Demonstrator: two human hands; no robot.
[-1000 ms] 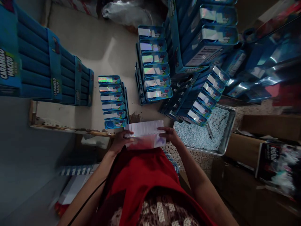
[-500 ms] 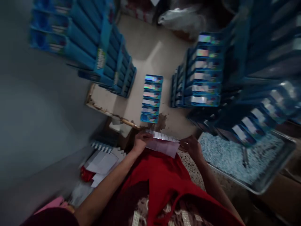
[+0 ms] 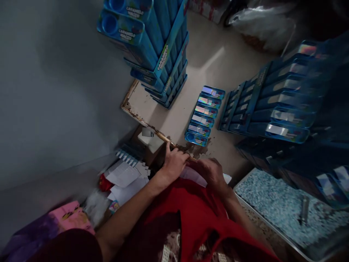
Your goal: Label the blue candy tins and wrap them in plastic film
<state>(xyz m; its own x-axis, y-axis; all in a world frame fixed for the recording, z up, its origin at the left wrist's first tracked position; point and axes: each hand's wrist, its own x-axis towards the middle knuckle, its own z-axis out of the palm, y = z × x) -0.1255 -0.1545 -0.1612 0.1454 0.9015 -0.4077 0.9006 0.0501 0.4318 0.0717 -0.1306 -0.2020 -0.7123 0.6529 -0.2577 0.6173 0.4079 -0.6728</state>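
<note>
My left hand (image 3: 174, 162) is at the table's near edge, fingers curled together; whatever they pinch is too small or hidden to make out. Beside it, my right hand (image 3: 214, 173) is closed, somewhat blurred, over a pale paper sheet (image 3: 193, 175) above my red-clothed lap. White paper also pokes out to the right of that hand. Just beyond my hands lies a row of slim blue candy boxes (image 3: 203, 120) marked "Caramelo Macizo". Shiny strips cover part of most of them; the nearest box (image 3: 196, 139) shows a bare round blue mark.
Tall stacks of blue boxes flank the row, one left (image 3: 160, 54) and one right (image 3: 267, 105). A metal tray (image 3: 267, 225) of pale blue bits with a metal tool stands lower right. Papers (image 3: 124, 174) lie lower left. The table edge (image 3: 147, 125) is chipped.
The view has swung, so the boxes appear farther right. My hands have come closer together. The striped silvery sheet stretched between them before is now mostly hidden.
</note>
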